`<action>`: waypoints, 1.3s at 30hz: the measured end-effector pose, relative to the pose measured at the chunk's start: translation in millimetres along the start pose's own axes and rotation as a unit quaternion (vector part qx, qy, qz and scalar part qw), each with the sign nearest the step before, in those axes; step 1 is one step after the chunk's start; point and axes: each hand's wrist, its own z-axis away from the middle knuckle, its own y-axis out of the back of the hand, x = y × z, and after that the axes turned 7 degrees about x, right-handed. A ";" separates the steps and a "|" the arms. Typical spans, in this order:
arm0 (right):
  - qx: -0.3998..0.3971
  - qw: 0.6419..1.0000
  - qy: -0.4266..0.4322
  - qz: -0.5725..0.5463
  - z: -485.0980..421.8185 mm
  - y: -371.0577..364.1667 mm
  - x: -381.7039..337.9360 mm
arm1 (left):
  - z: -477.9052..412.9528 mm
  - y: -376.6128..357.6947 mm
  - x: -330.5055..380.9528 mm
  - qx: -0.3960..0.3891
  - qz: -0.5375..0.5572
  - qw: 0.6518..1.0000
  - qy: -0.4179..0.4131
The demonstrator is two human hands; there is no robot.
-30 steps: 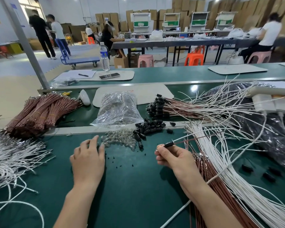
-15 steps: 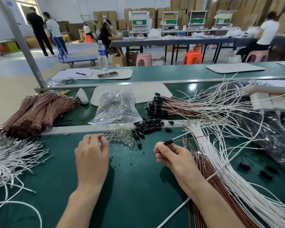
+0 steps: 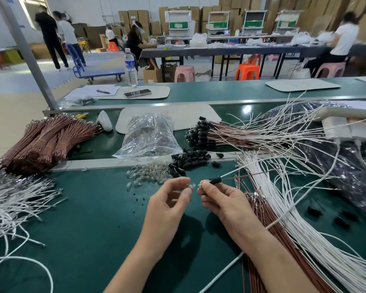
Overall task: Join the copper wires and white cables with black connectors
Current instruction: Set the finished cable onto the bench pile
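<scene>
My right hand [image 3: 219, 197] pinches the metal ends of a white cable and a copper wire that pass through a black connector [image 3: 216, 179] just above my fingers. Both wires trail off to the right. My left hand [image 3: 169, 199] is raised beside it and pinches a small clear glass bulb [image 3: 191, 185] between thumb and fingertips, close to the wire ends. Loose black connectors [image 3: 188, 159] lie in a pile on the green table [image 3: 89, 218], next to a heap of clear bulbs [image 3: 146, 175]. Finished wire sets with connectors [image 3: 201, 132] lie further back.
Bundled copper wires [image 3: 47, 142] sit at the back left and loose white cables [image 3: 11, 199] at the left edge. White and copper wires [image 3: 300, 235] fan across the right. A clear plastic bag [image 3: 148, 136] stands behind the bulbs; a dark bag [image 3: 347, 166] is at the right.
My left hand has lifted off the table by the bulb heap with a bulb pinched in it and moved right, up to my right hand. The right hand has stayed put.
</scene>
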 end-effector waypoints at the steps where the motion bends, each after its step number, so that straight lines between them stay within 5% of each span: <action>1: -0.002 1.000 0.001 -0.001 -0.1 0.1 -0.1 | -0.3 -0.5 -0.3 -0.001 0.001 1.000 0.002; 39: 0.006 1.000 0.002 -0.006 2.4 -1.3 0.1 | 1.7 -1.8 -3.8 -0.010 -0.004 1.000 -0.017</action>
